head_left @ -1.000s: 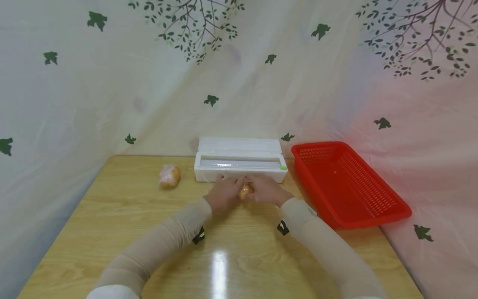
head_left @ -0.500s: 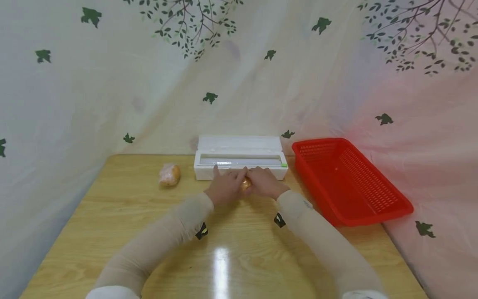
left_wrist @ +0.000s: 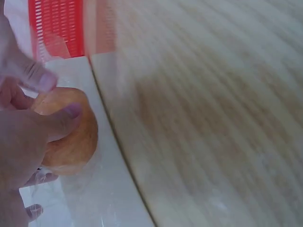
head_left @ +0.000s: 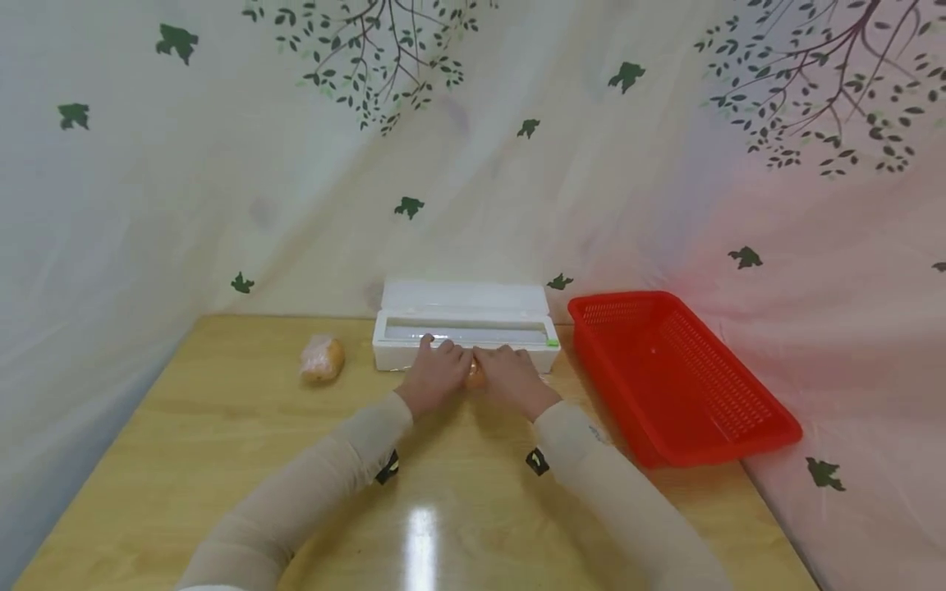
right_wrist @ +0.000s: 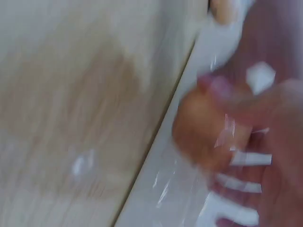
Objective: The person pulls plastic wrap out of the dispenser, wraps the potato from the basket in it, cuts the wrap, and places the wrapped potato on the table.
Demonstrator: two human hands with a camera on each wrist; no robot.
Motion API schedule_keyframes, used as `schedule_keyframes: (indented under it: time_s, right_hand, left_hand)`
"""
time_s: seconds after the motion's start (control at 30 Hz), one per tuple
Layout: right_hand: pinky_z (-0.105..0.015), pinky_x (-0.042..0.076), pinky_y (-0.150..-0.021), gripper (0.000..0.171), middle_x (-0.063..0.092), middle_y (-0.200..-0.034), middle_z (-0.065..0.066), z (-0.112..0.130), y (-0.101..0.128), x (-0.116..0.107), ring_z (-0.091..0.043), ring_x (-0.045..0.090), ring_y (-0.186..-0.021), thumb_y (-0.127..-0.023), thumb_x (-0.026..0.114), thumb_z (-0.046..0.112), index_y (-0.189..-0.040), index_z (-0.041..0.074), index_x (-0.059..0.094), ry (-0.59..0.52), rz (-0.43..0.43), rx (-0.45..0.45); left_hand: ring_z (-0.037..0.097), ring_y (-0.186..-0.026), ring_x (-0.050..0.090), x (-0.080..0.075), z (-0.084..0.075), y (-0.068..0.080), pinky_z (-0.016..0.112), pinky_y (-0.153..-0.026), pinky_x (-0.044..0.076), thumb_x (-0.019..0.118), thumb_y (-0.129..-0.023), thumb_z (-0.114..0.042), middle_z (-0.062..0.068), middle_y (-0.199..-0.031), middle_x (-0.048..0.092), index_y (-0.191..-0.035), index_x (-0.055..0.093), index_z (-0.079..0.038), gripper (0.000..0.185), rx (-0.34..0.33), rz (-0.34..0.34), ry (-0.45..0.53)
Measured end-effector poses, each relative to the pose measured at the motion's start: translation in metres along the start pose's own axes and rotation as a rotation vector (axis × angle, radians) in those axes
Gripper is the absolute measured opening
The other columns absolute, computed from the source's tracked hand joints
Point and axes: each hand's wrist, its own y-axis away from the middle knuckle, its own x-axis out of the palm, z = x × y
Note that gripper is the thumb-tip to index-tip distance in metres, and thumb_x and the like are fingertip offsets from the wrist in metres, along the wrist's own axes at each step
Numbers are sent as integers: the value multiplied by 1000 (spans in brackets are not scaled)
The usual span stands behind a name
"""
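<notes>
Between both hands is a round orange-brown fruit (left_wrist: 71, 146) with clear cling film about it, in front of a white cling film dispenser (head_left: 395, 356) whose lid stands raised. My left hand (head_left: 434, 376) holds the fruit from the left; in the left wrist view its thumb lies on the skin and its other fingers reach behind. My right hand (head_left: 510, 379) grips the other side, its thumb on the fruit in the blurred right wrist view. Loose film shows below the fruit in the left wrist view. In the head view the hands cover most of the fruit.
A film-wrapped orange fruit (head_left: 322, 359) sits on the wooden table (head_left: 244, 427), left of the dispenser. To the right, a red perforated plastic basket (head_left: 609, 394) stands close to the dispenser's end. A printed curtain (head_left: 473, 213) hangs behind the table.
Both hands stay at the fruit, their fingers shifting around it. The right hand has turned so its fingers point more forward, and less of the fruit shows. The head view has tilted slightly.
</notes>
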Motion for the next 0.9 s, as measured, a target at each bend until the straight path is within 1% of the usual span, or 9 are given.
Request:
schedule_keyframes:
  time_s: [0.13,0.23,0.37,0.47,0.53,0.6,0.73,0.83,0.9]
  right_hand:
    - [-51,46,-88,52,65,-117,-10,11,12,12,-31,58,-110,-94,64,44,-132,8,59,206,-173,-8]
    - [-50,44,-91,55,63,-113,-9,8,9,16,-30,57,-111,-94,66,52,-127,8,60,240,-268,-35]
    - [-51,40,-101,63,61,-122,-6,-5,1,17,-27,52,-120,-87,72,59,-128,12,62,162,-255,-36]
    - [-53,36,-104,65,56,-126,-6,-13,-4,19,-28,48,-124,-81,80,56,-128,14,64,55,-254,-19]
    - [-54,35,-105,65,54,-128,-9,-17,-6,24,-29,46,-125,-80,82,53,-128,12,63,13,-277,-19]
    - [-54,34,-106,65,52,-129,-11,-18,-5,32,-31,45,-126,-81,82,51,-127,10,61,-9,-302,-31]
    - [-55,28,-112,63,47,-137,-14,-19,1,48,-32,38,-133,-83,80,50,-128,11,57,-10,-330,-34]
    - [-59,19,-116,62,41,-147,-13,-23,7,48,-32,29,-142,-86,75,52,-133,16,57,-33,-291,-34]
    - [-60,19,-116,53,44,-148,-11,-32,13,39,-33,27,-143,-91,69,51,-132,19,61,-60,-276,-44]
  left_hand:
    - [25,-102,57,-3,2,-2,50,-85,47,63,-99,-22,2,-110,69,-115,66,-11,20,-21,88,42]
    - [25,-106,55,-3,3,-6,47,-81,46,64,-99,-27,2,-115,66,-117,66,-12,23,-79,122,63]
    - [30,-110,51,-2,0,-10,50,-80,45,63,-98,-23,9,-116,60,-117,67,-8,24,-136,109,129]
    - [31,-104,52,2,-3,-12,51,-80,44,66,-96,-25,12,-107,57,-113,68,-4,28,-142,29,143]
    - [31,-99,53,6,-5,-12,50,-79,45,67,-95,-28,12,-101,57,-112,68,-2,31,-129,-19,108]
    - [30,-95,55,11,-7,-11,49,-79,46,67,-96,-29,11,-99,58,-112,68,-3,31,-104,-49,52]
    - [28,-91,55,24,-15,-6,43,-76,46,61,-99,-21,10,-100,57,-114,65,-5,23,-54,-58,-30]
    - [27,-89,53,30,-21,-4,40,-71,45,60,-99,-23,11,-99,54,-112,61,-5,23,-40,-75,-33]
    - [28,-87,53,32,-24,-1,39,-69,45,61,-98,-25,11,-98,53,-108,59,-5,23,-44,-90,-17]
